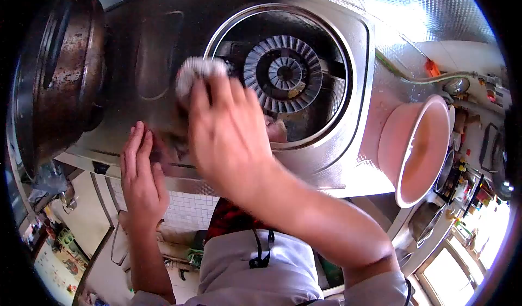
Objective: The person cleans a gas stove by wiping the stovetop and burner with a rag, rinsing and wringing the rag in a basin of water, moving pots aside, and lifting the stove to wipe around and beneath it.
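Observation:
My right hand [225, 124] is closed on a crumpled whitish cloth [194, 73], pressed against the steel stove top [157, 61] at the left rim of the burner opening. Some blur covers the cloth and fingertips. The round ribbed burner [283, 74] sits inside its metal ring [348, 83], just right of that hand. My left hand [142, 170] lies with fingers stretched out on the front edge of the stove, lower left of the cloth, and holds nothing.
A large dark, stained pan [76, 61] stands at the far left of the stove. On the right is a pink basin [389, 137] with brownish liquid inside. A greenish hose [405, 77] runs behind the basin. Shelves with kitchen items line the far right.

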A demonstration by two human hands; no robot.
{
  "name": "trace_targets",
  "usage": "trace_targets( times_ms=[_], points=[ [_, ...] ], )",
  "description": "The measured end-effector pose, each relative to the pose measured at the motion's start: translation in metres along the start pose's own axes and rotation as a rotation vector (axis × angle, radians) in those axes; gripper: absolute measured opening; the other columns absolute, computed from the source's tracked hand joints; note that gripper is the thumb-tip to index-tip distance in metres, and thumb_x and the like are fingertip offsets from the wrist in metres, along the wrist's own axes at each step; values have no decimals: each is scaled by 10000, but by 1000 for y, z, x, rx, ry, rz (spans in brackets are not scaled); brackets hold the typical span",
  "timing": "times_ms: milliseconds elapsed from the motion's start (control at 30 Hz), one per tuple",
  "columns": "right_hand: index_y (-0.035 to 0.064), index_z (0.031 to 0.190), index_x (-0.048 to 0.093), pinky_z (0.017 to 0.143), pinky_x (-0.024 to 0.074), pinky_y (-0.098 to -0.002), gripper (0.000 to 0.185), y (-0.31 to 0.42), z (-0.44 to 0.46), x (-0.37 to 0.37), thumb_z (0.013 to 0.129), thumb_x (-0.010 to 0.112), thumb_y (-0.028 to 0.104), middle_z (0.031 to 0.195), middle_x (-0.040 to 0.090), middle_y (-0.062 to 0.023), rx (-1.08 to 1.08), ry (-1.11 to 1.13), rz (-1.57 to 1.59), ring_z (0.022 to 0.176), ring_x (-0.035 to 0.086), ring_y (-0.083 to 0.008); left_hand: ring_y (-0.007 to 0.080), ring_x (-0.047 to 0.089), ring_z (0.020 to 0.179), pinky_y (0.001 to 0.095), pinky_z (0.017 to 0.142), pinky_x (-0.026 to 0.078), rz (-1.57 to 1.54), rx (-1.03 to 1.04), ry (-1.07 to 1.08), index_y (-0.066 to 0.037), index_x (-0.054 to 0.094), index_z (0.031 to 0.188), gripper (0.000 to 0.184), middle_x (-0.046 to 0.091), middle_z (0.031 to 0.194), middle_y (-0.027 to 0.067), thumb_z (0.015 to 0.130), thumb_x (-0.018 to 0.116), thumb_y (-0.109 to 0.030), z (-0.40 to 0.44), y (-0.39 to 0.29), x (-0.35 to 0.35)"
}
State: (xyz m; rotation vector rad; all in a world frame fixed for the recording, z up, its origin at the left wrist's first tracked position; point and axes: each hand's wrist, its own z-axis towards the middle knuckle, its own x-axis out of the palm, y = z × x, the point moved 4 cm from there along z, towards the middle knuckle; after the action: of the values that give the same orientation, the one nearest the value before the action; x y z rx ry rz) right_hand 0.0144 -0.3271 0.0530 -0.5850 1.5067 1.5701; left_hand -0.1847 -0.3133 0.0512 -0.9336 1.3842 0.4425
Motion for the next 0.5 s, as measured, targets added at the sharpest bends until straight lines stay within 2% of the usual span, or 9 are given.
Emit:
trace_targets(
  times_ms=[133, 167, 233, 367, 433, 500],
  points=[
    [-8, 928, 664, 885, 484, -460, 179, -12, 52, 6, 870, 551, 117, 994, 669, -228, -12, -121, -105, 971, 645, -373, 402, 387, 1467, 496, 1205, 307, 2, 1, 22, 38, 460, 1488, 490, 395, 1604, 193, 1020, 447, -108, -2, 5, -1],
    [-6, 937, 664, 878, 491, -468, 173, -18, 58, 5, 864, 558, 111, 973, 674, -219, -38, -113, -95, 971, 649, -385, 401, 386, 1468, 494, 1206, 306, -7, 1, 31, 37, 457, 1490, 496, 392, 1606, 192, 1015, 449, -107, -2, 6, -1],
    [13, 931, 700, 887, 472, -430, 247, -28, 63, 5, 913, 538, 199, 1000, 682, -201, -103, -127, -137, 1003, 645, -332, 419, 417, 1443, 514, 1193, 328, -17, 21, -1, 48, 500, 1447, 481, 433, 1571, 208, 989, 481, -98, -3, 5, 1],
    [20, 958, 692, 881, 501, -434, 227, -55, 88, -4, 909, 526, 166, 1001, 699, -189, -281, -122, -261, 990, 670, -334, 428, 431, 1433, 529, 1194, 330, -2, 54, -18, 51, 512, 1434, 484, 448, 1559, 220, 971, 500, -91, 0, 6, 0],
    [29, 948, 704, 849, 544, -470, 250, -70, 110, -18, 951, 490, 158, 957, 723, -222, -228, 20, -300, 918, 720, -342, 428, 431, 1434, 526, 1192, 334, -7, 50, -21, 50, 502, 1442, 492, 445, 1561, 221, 971, 500, -92, -1, 6, 1],
    [47, 974, 745, 832, 582, -484, 293, -86, 125, -26, 987, 496, 202, 956, 743, -215, -202, 36, -395, 912, 744, -345, 425, 429, 1436, 524, 1190, 336, -1, 46, -20, 48, 493, 1449, 498, 443, 1564, 221, 971, 497, -94, -1, 6, 1]
  ],
)
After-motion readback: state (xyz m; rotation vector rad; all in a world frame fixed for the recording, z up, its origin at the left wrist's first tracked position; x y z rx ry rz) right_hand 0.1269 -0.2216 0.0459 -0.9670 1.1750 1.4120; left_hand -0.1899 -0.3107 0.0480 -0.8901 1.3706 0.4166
